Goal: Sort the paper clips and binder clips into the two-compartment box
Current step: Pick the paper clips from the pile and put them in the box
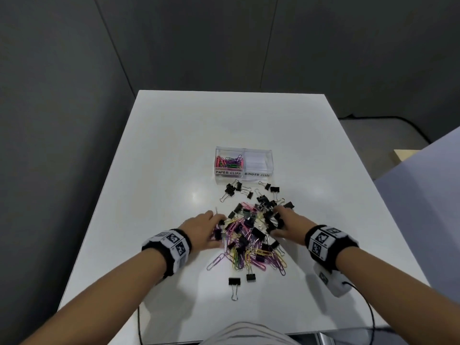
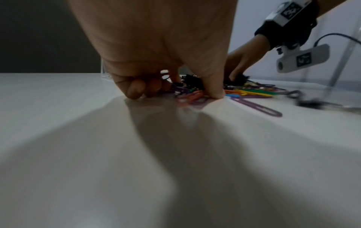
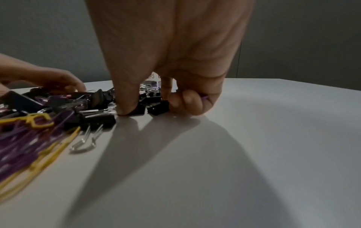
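While both hands dig into the mixed pile near the desk's front edge, the left hand pinches paper clips and the right hand curls round binder clips. The box sits mid-desk, paper clips in its left compartment.

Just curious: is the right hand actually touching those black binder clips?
Touching. The right wrist view shows the right hand with fingertips pressed against black binder clips.
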Action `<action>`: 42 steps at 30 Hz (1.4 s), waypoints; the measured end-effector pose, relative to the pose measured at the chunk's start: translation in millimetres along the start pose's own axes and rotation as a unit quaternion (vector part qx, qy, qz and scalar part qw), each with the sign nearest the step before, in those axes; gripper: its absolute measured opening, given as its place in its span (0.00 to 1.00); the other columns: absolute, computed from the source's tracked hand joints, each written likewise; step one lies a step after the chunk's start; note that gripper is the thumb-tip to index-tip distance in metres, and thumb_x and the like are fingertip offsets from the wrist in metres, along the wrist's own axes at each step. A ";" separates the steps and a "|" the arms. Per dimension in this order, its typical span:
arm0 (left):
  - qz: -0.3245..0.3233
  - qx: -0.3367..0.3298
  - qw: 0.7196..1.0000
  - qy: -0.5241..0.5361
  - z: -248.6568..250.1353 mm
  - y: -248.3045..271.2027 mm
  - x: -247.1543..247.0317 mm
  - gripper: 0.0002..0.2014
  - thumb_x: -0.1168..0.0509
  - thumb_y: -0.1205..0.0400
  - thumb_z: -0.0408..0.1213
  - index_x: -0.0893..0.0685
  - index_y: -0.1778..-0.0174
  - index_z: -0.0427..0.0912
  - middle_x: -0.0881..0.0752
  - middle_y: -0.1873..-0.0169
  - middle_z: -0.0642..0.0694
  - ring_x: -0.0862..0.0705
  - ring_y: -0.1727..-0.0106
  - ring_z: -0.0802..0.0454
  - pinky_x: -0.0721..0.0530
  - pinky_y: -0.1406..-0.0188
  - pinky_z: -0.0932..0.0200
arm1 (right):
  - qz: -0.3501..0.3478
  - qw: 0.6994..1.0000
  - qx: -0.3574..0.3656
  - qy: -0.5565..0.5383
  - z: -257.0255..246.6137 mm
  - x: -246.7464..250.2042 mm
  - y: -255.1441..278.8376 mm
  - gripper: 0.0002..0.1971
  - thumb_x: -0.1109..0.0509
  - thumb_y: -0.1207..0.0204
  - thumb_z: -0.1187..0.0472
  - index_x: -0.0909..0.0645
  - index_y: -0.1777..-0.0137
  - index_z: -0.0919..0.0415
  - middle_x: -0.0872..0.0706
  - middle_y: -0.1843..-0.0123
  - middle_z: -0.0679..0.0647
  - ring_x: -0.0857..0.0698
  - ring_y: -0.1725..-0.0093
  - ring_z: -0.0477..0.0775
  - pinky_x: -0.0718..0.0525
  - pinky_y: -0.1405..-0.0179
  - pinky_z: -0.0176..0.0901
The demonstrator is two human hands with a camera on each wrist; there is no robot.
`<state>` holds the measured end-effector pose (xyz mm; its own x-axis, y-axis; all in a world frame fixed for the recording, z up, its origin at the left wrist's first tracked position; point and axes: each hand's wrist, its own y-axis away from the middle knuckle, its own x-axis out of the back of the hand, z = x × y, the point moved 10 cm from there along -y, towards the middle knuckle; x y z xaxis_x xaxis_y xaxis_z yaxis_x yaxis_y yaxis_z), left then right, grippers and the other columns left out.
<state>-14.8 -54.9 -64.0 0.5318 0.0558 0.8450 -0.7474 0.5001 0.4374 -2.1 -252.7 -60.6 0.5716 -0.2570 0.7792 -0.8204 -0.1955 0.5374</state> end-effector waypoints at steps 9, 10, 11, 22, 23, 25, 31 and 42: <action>0.097 -0.061 0.992 -0.053 25.5 -8.5 40.0 0.29 0.38 0.20 0.51 0.36 0.24 0.48 0.23 0.39 0.44 0.20 0.45 0.48 0.17 0.47 0.54 | 0.075 0.990 0.082 0.090 -45.3 21.4 4.2 0.27 0.38 0.20 0.47 0.39 0.25 0.54 0.28 0.27 0.55 0.16 0.45 0.56 0.18 0.50 0.46; 0.091 -0.108 0.988 -0.062 40.4 -2.4 36.7 0.27 0.38 0.20 0.51 0.33 0.26 0.47 0.23 0.40 0.44 0.21 0.46 0.48 0.17 0.47 0.53 | 0.053 0.986 0.110 0.114 -50.4 13.7 10.9 0.29 0.37 0.22 0.44 0.39 0.25 0.54 0.27 0.28 0.54 0.16 0.45 0.55 0.18 0.50 0.44; 0.070 -0.158 0.982 -0.075 55.8 4.6 28.0 0.26 0.37 0.21 0.51 0.31 0.28 0.46 0.22 0.42 0.44 0.21 0.47 0.48 0.18 0.48 0.52 | 0.022 0.980 0.136 0.144 -54.3 3.3 18.0 0.31 0.35 0.24 0.42 0.39 0.25 0.54 0.26 0.30 0.54 0.17 0.45 0.55 0.19 0.51 0.43; -0.002 -0.166 0.979 -0.115 68.5 -11.1 0.8 0.18 0.43 0.16 0.48 0.26 0.32 0.47 0.25 0.41 0.43 0.23 0.42 0.45 0.22 0.48 0.52 | 0.001 0.983 0.130 0.128 -54.4 -13.2 0.1 0.31 0.32 0.24 0.49 0.40 0.24 0.54 0.30 0.30 0.56 0.18 0.41 0.60 0.17 0.45 0.49; 0.004 -0.156 0.981 -0.118 62.0 -14.7 7.2 0.17 0.43 0.15 0.47 0.26 0.31 0.47 0.25 0.40 0.43 0.22 0.42 0.45 0.21 0.48 0.52 | 0.010 0.985 0.122 0.123 -54.6 -7.7 -2.6 0.31 0.33 0.23 0.49 0.40 0.24 0.54 0.30 0.29 0.56 0.18 0.41 0.59 0.16 0.45 0.50; 0.022 -0.152 0.980 -0.129 53.2 -17.7 18.4 0.17 0.44 0.15 0.44 0.26 0.31 0.44 0.24 0.39 0.42 0.22 0.42 0.45 0.20 0.48 0.51 | 0.029 0.987 0.113 0.113 -53.2 3.8 -3.2 0.30 0.34 0.23 0.47 0.39 0.24 0.54 0.29 0.30 0.54 0.17 0.42 0.57 0.16 0.48 0.47; 0.059 -0.160 0.979 -0.110 45.7 -9.6 24.5 0.19 0.43 0.19 0.37 0.27 0.31 0.43 0.23 0.41 0.42 0.22 0.45 0.44 0.28 0.56 0.56 | 0.017 0.961 0.084 0.264 -29.6 8.6 24.3 0.23 0.42 0.23 0.37 0.24 0.48 0.59 0.15 0.49 0.53 0.22 0.61 0.52 0.25 0.62 0.41; 0.059 -0.076 0.991 -0.090 36.0 -21.0 24.8 0.17 0.44 0.15 0.36 0.28 0.29 0.44 0.25 0.37 0.42 0.22 0.41 0.44 0.24 0.54 0.55 | 0.028 0.985 0.019 0.166 -28.7 -7.4 15.2 0.10 0.42 0.19 0.57 0.22 0.47 0.62 0.14 0.50 0.57 0.18 0.57 0.57 0.19 0.57 0.46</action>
<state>-0.2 -95.1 -41.2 0.3545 -0.0279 0.9346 -0.7238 0.6246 0.2932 -19.2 -226.7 -48.9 0.4835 0.0548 0.8736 -0.8460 -0.2271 0.4824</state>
